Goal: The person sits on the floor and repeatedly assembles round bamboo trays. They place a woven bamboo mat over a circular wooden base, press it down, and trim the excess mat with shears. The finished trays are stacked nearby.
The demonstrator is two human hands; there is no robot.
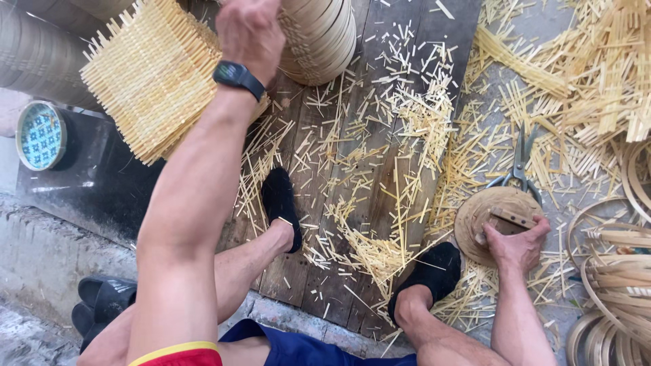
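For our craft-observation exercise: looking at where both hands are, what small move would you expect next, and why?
Probably the right hand lifts the round wooden disc off the ground, though that is only a judgement. Its fingers already rest on the block fixed to the disc, while the left hand reaches up to the stack of woven bamboo mats beside the bamboo rings.

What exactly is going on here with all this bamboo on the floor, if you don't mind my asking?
A seated person is working with bamboo strips. Their left hand, with a black watch on the wrist, reaches up to a stack of round bamboo hoops, beside a pile of woven mats. Their right hand rests on a round wooden disc on the ground. Scissors lie just beyond it, among scattered offcuts.
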